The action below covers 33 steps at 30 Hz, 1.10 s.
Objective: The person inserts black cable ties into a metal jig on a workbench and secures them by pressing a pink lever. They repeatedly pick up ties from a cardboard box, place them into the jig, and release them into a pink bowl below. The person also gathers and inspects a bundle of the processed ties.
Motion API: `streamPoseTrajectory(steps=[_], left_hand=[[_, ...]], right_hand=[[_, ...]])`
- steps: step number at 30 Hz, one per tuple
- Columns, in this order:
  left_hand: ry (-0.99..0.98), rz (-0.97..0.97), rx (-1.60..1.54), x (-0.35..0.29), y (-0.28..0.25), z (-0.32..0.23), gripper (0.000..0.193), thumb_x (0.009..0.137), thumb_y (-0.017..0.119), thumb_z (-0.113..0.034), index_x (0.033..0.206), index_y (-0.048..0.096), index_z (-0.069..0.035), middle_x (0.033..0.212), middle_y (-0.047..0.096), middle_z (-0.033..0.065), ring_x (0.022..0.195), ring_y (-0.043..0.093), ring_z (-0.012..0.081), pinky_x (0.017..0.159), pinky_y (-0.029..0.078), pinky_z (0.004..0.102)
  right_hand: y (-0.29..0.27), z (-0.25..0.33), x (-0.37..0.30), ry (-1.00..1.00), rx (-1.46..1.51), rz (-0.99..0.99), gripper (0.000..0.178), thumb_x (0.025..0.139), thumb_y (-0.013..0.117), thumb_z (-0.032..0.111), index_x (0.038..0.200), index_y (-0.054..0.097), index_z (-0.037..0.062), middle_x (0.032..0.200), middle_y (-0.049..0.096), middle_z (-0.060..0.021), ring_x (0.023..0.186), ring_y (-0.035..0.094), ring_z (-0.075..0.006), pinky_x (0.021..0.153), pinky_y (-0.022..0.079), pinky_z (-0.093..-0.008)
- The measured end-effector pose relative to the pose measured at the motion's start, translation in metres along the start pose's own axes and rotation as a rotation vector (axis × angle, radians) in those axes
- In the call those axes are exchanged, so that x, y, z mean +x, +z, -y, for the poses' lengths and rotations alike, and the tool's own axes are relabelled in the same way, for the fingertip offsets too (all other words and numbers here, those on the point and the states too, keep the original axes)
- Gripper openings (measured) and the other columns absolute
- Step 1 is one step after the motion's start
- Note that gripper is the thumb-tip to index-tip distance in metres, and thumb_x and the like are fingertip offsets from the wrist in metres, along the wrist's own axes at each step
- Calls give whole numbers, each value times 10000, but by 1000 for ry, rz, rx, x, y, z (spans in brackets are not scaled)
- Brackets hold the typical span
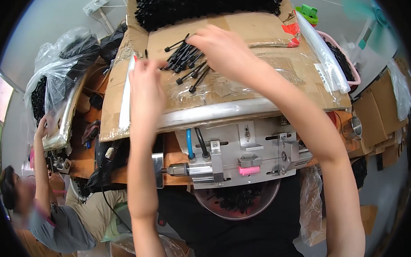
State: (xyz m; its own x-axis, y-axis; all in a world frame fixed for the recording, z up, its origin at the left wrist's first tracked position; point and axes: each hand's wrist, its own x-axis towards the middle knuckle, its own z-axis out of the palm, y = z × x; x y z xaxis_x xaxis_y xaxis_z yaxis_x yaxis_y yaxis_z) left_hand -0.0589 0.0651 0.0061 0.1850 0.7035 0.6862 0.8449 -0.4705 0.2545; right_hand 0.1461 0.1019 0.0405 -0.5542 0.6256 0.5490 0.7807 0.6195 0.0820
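Observation:
Loose thin black plastic rods [184,59] with small thick heads lie in a pile on the slanted cardboard of an open box [262,69]. My right hand [219,49] reaches over the pile from the right, its fingertips pinched on a black rod [176,44] whose head points left. At the pile's left side is my left hand [147,79], fingers curled together. A short black tip [146,53] sticks up from its fingertips, while the rest of that piece is hidden. One left fingertip reaches toward the pile's edge.
Behind, a dense black mass of rods [209,11] fills the box. Below its front edge sits a metal fixture [241,148] with a pink block [249,170] and blue tube [189,144]. A tub [234,214] of black pieces is beneath. A co-worker [62,223] sits left beside bagged black parts [65,60].

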Motion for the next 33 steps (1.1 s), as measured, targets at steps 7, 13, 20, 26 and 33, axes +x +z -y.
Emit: streamPoseTrajectory(steps=[7, 13, 20, 26, 33], left_hand=[[-66, 283, -8, 28, 27, 66, 282, 765, 640, 89, 1022, 635, -27, 937, 606, 169, 882, 603, 323, 801, 482, 390], [-40, 294, -152, -12, -1, 28, 215, 759, 630, 111, 947, 631, 6, 886, 605, 144, 794, 629, 273, 708, 495, 337], [13, 94, -210, -47, -20, -67, 241, 804, 604, 107, 1014, 612, -12, 859, 558, 131, 776, 573, 260, 715, 468, 332], [65, 365, -271, -175, -36, -148, 799, 698, 709, 114, 1428, 385, 73, 982, 582, 152, 866, 535, 286, 784, 461, 373], [127, 570, -99, -207, -4, -181, 727, 719, 580, 58, 1406, 356, 126, 1002, 512, 117, 866, 512, 235, 807, 465, 305]], right_hand=[[69, -9, 74, 9, -20, 234, 92, 783, 603, 4, 838, 672, 29, 929, 668, -130, 1001, 617, -325, 803, 527, -405], [16, -27, 9, 2, 294, 352, 33, 808, 643, 45, 827, 670, 52, 853, 635, -109, 909, 606, -323, 758, 492, -415], [-30, -49, -42, -25, 357, -432, 66, 859, 657, 87, 917, 679, 65, 827, 667, -87, 746, 633, -230, 649, 495, -352], [-101, -19, -134, 337, 1014, -457, 345, 977, 570, 201, 1212, 543, -49, 1135, 667, -216, 756, 609, -138, 604, 465, -215], [-124, 19, -212, 601, 1313, -593, 320, 974, 583, 173, 1196, 566, -57, 958, 690, -201, 739, 652, -167, 511, 492, -198]])
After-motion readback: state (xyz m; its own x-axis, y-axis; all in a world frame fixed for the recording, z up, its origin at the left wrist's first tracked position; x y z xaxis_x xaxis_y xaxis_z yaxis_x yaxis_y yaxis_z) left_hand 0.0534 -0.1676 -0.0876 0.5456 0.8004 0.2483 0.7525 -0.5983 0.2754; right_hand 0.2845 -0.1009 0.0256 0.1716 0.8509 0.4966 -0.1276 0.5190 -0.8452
